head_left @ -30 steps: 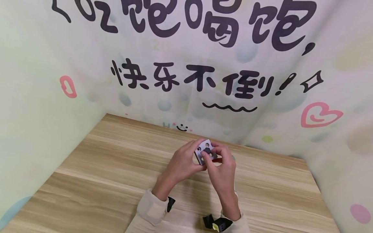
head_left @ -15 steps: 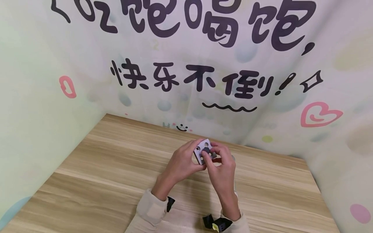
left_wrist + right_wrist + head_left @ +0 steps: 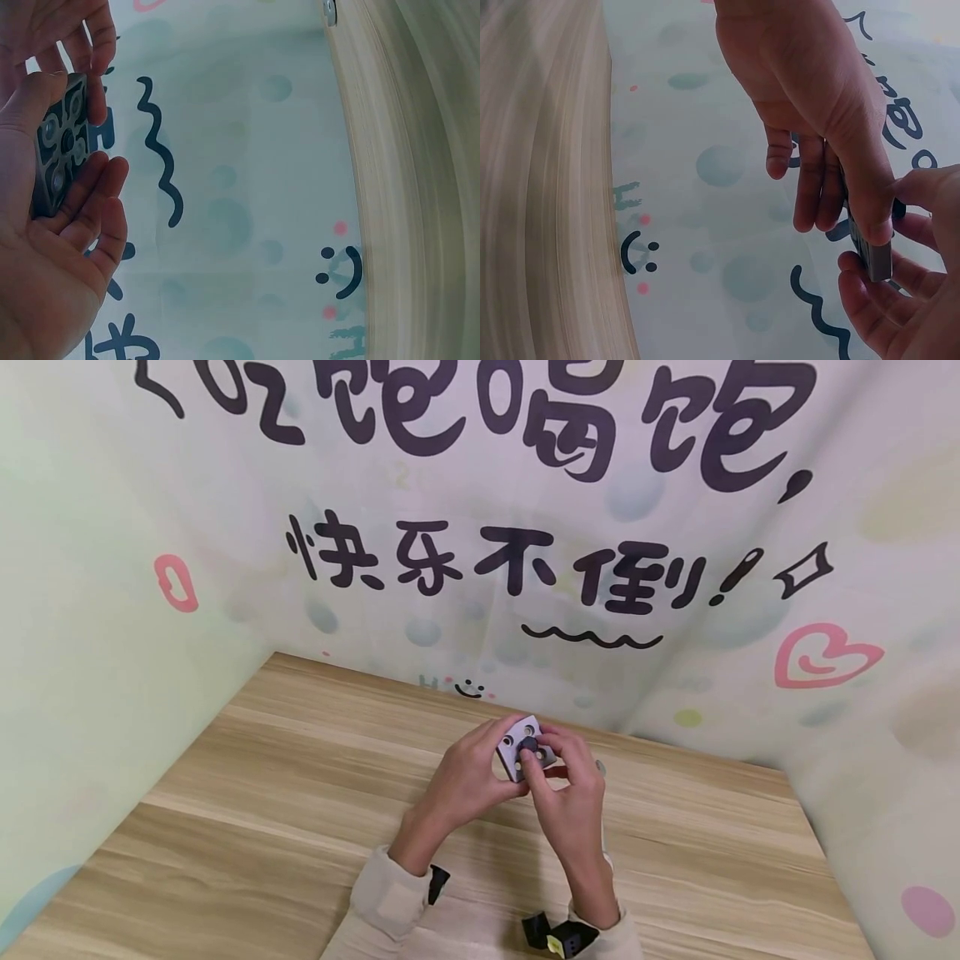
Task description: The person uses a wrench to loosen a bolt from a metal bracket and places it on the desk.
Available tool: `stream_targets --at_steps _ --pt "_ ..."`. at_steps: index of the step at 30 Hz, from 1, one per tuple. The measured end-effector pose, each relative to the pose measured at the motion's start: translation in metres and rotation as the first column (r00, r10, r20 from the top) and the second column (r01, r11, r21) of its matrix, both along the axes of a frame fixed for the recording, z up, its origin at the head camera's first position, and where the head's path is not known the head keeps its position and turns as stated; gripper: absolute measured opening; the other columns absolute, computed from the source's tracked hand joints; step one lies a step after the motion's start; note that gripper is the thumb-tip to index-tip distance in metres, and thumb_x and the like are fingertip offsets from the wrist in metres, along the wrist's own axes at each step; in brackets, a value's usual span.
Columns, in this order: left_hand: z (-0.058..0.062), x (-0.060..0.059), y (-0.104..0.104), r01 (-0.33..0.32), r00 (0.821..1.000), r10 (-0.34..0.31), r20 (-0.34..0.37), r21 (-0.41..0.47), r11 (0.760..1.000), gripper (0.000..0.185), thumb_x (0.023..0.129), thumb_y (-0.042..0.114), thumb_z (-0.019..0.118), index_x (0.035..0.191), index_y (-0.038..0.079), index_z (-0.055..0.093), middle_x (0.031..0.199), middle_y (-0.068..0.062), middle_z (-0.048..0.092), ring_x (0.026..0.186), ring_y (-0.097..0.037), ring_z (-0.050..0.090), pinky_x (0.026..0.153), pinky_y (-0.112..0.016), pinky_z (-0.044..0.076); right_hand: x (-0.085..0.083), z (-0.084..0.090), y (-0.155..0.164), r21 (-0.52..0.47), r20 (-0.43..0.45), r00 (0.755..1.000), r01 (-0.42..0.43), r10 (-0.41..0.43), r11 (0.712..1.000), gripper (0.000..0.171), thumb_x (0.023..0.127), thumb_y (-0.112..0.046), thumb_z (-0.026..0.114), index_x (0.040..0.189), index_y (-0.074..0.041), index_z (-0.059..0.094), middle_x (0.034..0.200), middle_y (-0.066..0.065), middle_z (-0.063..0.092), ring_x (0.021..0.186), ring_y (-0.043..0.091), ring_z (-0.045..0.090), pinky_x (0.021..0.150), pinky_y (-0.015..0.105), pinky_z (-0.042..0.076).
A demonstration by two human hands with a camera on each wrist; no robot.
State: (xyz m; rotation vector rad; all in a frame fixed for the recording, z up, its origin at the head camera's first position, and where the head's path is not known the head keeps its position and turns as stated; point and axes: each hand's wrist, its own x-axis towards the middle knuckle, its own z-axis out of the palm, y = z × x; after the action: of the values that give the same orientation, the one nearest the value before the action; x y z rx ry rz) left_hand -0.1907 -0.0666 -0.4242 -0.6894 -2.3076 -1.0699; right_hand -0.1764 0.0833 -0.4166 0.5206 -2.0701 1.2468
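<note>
My left hand (image 3: 468,772) holds a square grey metal plate (image 3: 510,752) by its edges, raised above the table. The plate has round holes near its corners and faces up toward the head camera. Over its middle sits a small dark knob-like piece (image 3: 529,743), which my right hand (image 3: 573,785) pinches between thumb and index finger. In the left wrist view the plate's other face (image 3: 66,139) shows a dark round centre with rings around it. The right wrist view has the plate (image 3: 881,264) nearly edge-on, with the left thumb (image 3: 874,221) against it.
The wooden table (image 3: 300,827) spreads beneath both hands. Behind it hangs a pale cloth wall (image 3: 420,643) with black lettering and drawings, close beyond the hands. Black wrist devices (image 3: 570,937) sit at the light sleeve cuffs (image 3: 397,893).
Both hands and the plate have shifted slightly up and left in the head view. The right thumb and index finger have moved a little around the knob, and the grip stays.
</note>
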Motion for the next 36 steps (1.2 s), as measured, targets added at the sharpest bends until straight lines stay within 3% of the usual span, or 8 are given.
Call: stream_targets --at_steps 16,25,30,36 --pt "0.0006 -0.0002 -0.0006 0.014 1.000 -0.014 0.025 0.006 1.000 0.077 0.070 0.018 0.090 0.137 0.009 0.054 0.122 -0.005 0.066 0.100 -0.015 0.064 0.081 -0.029 0.055 0.0022 0.0031 0.0000 0.013 0.013 1.000 -0.025 0.025 1.000 0.026 0.084 0.003 0.072 0.109 -0.003 0.073 0.118 0.014 0.066 0.094 0.023 0.066 0.063 0.022 0.055" --pt "0.0016 0.0001 0.0003 0.020 0.999 -0.020 0.025 0.016 1.000 0.079 0.068 0.018 0.091 0.137 0.009 0.054 0.121 -0.005 0.067 0.101 -0.015 0.064 0.084 -0.031 0.054 0.0029 0.0042 0.0006 -0.002 0.048 0.999 -0.017 0.017 1.000 0.035 0.083 -0.006 0.079 0.116 -0.003 0.068 0.115 0.011 0.067 0.094 0.023 0.065 0.063 0.029 0.057" --pt "0.0016 0.0011 0.0018 0.025 0.999 -0.026 0.022 0.012 1.000 0.077 0.068 0.016 0.090 0.136 0.009 0.054 0.121 -0.005 0.066 0.100 -0.015 0.064 0.084 -0.030 0.054 0.0021 0.0031 0.0000 -0.045 0.039 0.999 0.011 -0.010 0.999 0.030 0.078 -0.004 0.082 0.103 0.001 0.064 0.111 0.014 0.070 0.088 0.024 0.068 0.061 0.027 0.056" --pt "0.0021 0.0025 0.0024 0.020 1.000 -0.020 0.024 0.002 1.000 0.074 0.069 0.016 0.089 0.135 0.009 0.054 0.120 -0.004 0.067 0.098 -0.015 0.064 0.082 -0.029 0.054 0.0005 0.0008 -0.0003 -0.019 0.005 0.999 0.047 -0.047 0.999 0.023 0.077 0.003 0.081 0.089 0.002 0.062 0.110 0.018 0.069 0.087 0.026 0.067 0.060 0.023 0.054"
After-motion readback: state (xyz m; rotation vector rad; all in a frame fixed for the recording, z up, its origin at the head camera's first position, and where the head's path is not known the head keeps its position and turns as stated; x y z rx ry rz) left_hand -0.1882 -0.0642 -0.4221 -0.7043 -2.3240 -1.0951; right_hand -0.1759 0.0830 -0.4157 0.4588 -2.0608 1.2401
